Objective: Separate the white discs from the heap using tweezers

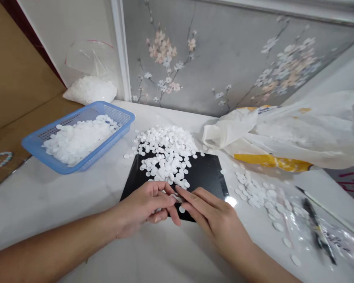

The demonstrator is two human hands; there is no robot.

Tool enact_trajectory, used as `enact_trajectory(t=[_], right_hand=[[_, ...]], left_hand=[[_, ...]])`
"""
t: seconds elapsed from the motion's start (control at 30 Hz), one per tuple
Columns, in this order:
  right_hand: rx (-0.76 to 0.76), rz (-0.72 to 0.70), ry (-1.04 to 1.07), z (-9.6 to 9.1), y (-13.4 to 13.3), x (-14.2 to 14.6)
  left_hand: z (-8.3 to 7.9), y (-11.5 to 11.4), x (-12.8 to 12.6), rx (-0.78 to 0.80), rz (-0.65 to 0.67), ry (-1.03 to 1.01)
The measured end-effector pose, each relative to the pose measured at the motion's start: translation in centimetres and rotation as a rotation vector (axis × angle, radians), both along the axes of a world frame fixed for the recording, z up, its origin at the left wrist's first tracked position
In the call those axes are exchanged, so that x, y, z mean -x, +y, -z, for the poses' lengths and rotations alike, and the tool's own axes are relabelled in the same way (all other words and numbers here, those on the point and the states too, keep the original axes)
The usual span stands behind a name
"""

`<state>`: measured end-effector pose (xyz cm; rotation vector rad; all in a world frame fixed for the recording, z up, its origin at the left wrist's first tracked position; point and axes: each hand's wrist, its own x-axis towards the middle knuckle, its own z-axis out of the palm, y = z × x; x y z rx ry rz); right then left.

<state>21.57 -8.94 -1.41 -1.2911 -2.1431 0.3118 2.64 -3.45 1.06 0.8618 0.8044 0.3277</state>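
Note:
A heap of small white discs [166, 151] lies partly on a black square sheet [205, 173] in the middle of the white table. My left hand [144, 206] rests at the sheet's near edge with its fingers curled, and a few white discs [175, 197] sit pinched at its fingertips. My right hand [212, 218] lies flat beside it. Its fingers are stretched out and the index tip touches the same discs. One loose disc [181, 209] lies on the sheet between the two hands.
A blue plastic basket [37, 143] holding more discs stands at the left, a clear bag of discs [90, 88] behind it. A crumpled white and yellow plastic bag [286, 133] lies at the right. Scattered discs [256, 192], clear packets and a dark pen [317, 228] lie near the right edge.

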Motion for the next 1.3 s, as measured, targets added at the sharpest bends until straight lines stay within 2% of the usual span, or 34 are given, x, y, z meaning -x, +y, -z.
enact_trajectory(t=[0.53,0.93,1.03,1.13,1.23,1.3], right_hand=[[-0.053,0.026,-0.031,-0.2,-0.3,0.4],[-0.010,0.036,0.000,-0.2,-0.2,0.6],[0.056,0.122,0.077,-0.2,0.1,0.4],[0.143,0.267,0.167,-0.6,0.7,-0.4],[0.246,0.436,0.203,-1.1,1.5,-1.9],[0.310,0.468,0.184,-1.3,1.9,-2.6]], left_hand=[[-0.2,-0.1,-0.1,-0.026,0.008,-0.048],[-0.3,-0.1,-0.2,-0.027,0.018,-0.045],[-0.2,-0.1,-0.1,-0.028,0.031,-0.011],[-0.2,0.3,0.1,-0.044,0.058,0.043],[-0.1,1.3,0.6,-0.096,-0.001,0.095],[-0.1,2.0,1.0,-0.137,-0.063,0.120]])
